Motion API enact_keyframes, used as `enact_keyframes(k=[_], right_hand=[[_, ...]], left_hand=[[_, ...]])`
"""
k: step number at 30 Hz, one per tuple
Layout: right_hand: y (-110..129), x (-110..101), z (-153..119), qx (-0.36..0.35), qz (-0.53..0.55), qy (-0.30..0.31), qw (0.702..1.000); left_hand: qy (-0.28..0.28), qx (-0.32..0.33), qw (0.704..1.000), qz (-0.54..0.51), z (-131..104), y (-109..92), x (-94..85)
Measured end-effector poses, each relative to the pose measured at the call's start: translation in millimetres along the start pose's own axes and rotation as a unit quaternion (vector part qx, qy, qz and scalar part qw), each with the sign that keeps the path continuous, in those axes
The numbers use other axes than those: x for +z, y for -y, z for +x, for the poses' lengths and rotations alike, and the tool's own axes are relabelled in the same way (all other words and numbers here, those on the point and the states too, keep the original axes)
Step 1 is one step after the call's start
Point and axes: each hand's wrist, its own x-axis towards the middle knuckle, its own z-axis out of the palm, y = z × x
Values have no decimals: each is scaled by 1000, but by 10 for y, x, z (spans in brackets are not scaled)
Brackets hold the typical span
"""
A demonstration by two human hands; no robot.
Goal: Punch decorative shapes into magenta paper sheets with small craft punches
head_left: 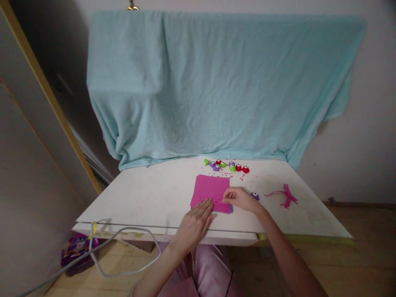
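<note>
Pink square sheets [212,187] lie stacked on the white table, with a bit of blue showing at the lower right corner. My left hand [197,219] rests flat with its fingertips on the lower part of the top sheet. At the sheet's right edge, my right hand [236,197] has its thumb and forefinger pinched together, apparently on a thin strip of the pink paper. A purple piece with an eye-like top [255,195] sits just right of my right hand.
Small green, purple and red pieces [223,164] stand behind the sheets among pink scraps. Crumpled pink strips [288,196] lie at the right. A light blue cloth [222,86] hangs behind the table [145,194]. A grey cable [123,229] loops at the front left.
</note>
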Motion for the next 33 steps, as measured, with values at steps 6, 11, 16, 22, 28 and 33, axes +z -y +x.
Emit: enact_keyframes(k=[6,11,16,22,28,33], right_hand=[[30,-9,5,4,-10,5,1000],[47,-26,26,10,-32,12,999],[65,-46,23,12,-73,17,997],[394,203,-245,-76,-295,-172,937],[564,513,-529,-166,-396,-136,893],[496,521,-563,-163,-407,-133,889]], left_hand=[[-3,-17,999,27,-11,-66,60],[8,-30,998,56,-24,-101,128],[8,-29,998,49,-32,-105,102],[2,-37,998,43,-24,-156,76],[-16,-41,998,41,-18,-189,89],[-9,-50,998,35,-12,-206,83]])
